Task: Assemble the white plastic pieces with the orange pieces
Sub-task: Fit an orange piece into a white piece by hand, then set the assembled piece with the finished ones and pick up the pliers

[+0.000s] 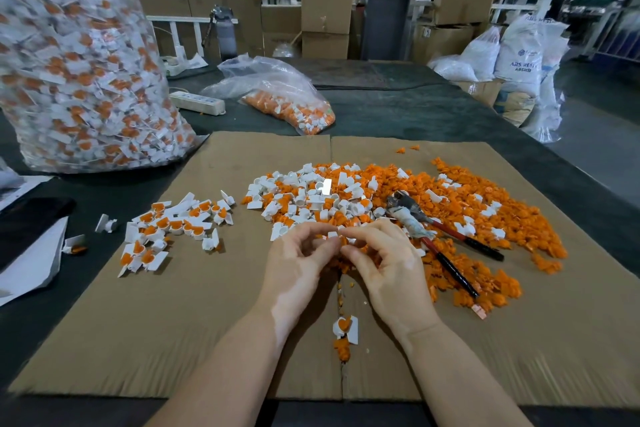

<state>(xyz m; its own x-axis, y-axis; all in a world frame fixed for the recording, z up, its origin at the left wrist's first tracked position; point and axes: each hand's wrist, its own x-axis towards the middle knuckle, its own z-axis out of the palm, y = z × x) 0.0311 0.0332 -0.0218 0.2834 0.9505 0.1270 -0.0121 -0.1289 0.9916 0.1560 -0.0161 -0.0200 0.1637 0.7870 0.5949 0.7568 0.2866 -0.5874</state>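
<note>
— Bags first, far left: what was in the big one?

— Finished parts, as far as I could judge. The big clear bag [83, 59] stood on the table [398, 107] at my left, packed with white-and-orange pieces. Just right of it, on the cardboard sheet [173, 315], lay my small heap of assembled pieces [173, 229], white shells with orange showing inside.

— And your hands?

— Together over the middle of the sheet. My left hand [294, 270] and right hand [388, 263] met at the fingertips, both pinching one small white piece [333, 235] against an orange piece [343, 241]. Whether it had seated, I could not tell; my fingers covered most of it.

— What sat beyond them?

— The mixed pile of loose white pieces [311, 194], then the spread of orange pieces [485, 218] to the right, with red-and-black-handled pliers [440, 236] lying across it.

— What could have gone wrong?

— Pressing the orange insert in crooked, I reckoned; it might jam or spring out into the pile. The parts were tiny and my grip was all fingertips, so a slip could drop both. One assembled piece [346, 328] lay near my wrists, easy to brush off with a forearm.
</note>
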